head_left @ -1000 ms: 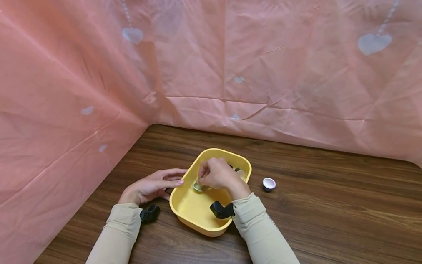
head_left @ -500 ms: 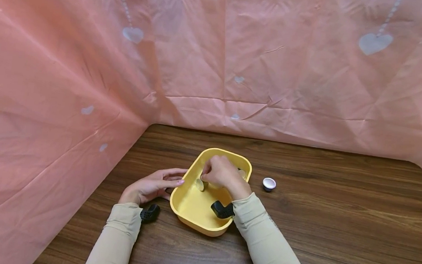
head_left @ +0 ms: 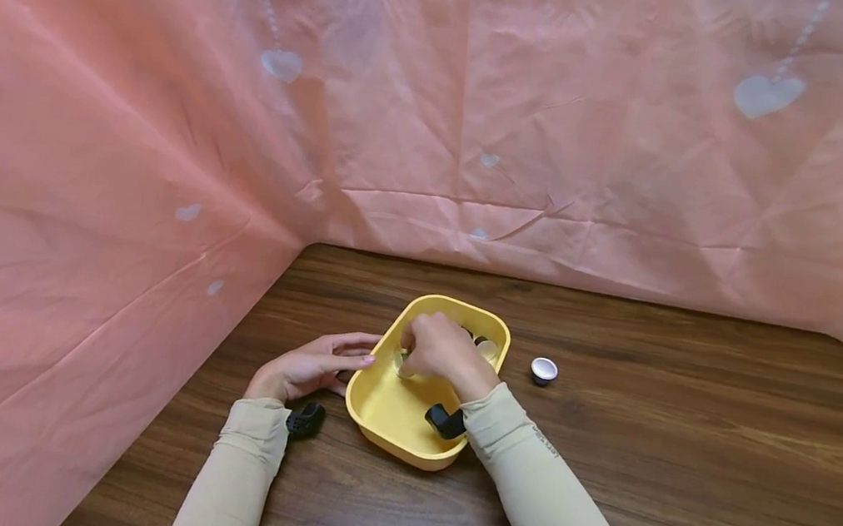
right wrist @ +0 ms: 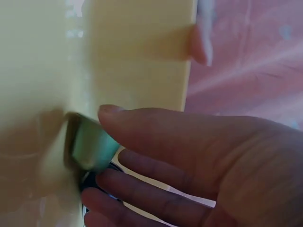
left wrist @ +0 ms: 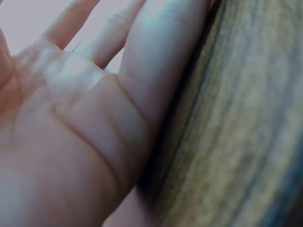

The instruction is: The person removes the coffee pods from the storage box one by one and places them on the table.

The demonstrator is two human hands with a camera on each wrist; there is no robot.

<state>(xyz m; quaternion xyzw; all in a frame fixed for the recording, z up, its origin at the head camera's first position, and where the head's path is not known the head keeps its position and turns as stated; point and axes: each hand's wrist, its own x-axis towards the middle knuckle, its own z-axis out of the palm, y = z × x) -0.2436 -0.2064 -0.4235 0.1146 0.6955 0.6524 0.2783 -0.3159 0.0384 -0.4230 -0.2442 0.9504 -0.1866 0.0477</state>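
Observation:
A yellow tray (head_left: 393, 453) with a raised rim stands on the wooden table. My left hand (head_left: 314, 366) lies at its left side, fingers extended and thumb at the rim; the left wrist view shows the palm (left wrist: 71, 118). Inside the tray my right hand (head_left: 444, 353) reaches down and pinches a green coffee capsule (right wrist: 90, 144) at its fingertips. In the head view this capsule (head_left: 401, 364) is tilted near the left wall, partly hidden by the hand. Another capsule (head_left: 487, 350) with a pale lid sits toward the tray's back right corner.
One dark capsule (head_left: 543, 371) with a whitish top stands on the wooden table (head_left: 676, 452), right of the tray. Pink fabric (head_left: 524, 122) with white hearts hangs behind and to the left. Black wrist cameras (head_left: 445, 421) project from both sleeves.
The green capsule at my right fingertips has tipped from nearly upright to tilted. The head view has shifted slightly. My left hand stays at the tray's side.

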